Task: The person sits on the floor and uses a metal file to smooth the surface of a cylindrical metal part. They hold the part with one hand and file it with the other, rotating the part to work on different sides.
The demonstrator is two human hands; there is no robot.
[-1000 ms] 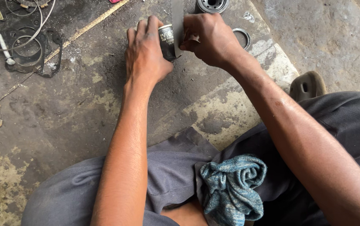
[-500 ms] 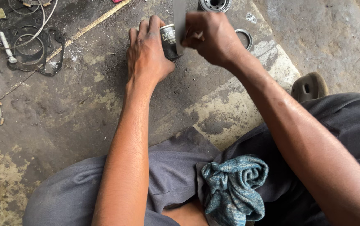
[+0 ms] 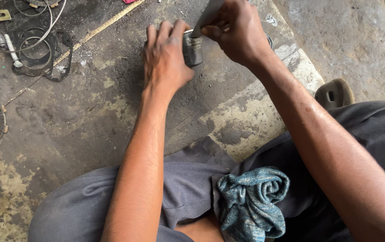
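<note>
1. Cylinder position: we find the small metal cylinder at the upper centre of the frame, on the stained concrete floor, lying directly between both hands.
2. Left hand: fingers curl closed around the cylinder's left side, steadying it.
3. Right hand: fingers pinch narrowly on a flat metal blade, whose tip meets the cylinder's top edge. The blade's long axis slants up and to the right, toward the frame's top edge.
4. Nearness: both hands touch the work; the left alone grips the cylinder.
5. Change: we see the hands nearer the top edge than a second ago, the grips unchanged (the blue rag rests on the lap, lower centre).
</note>
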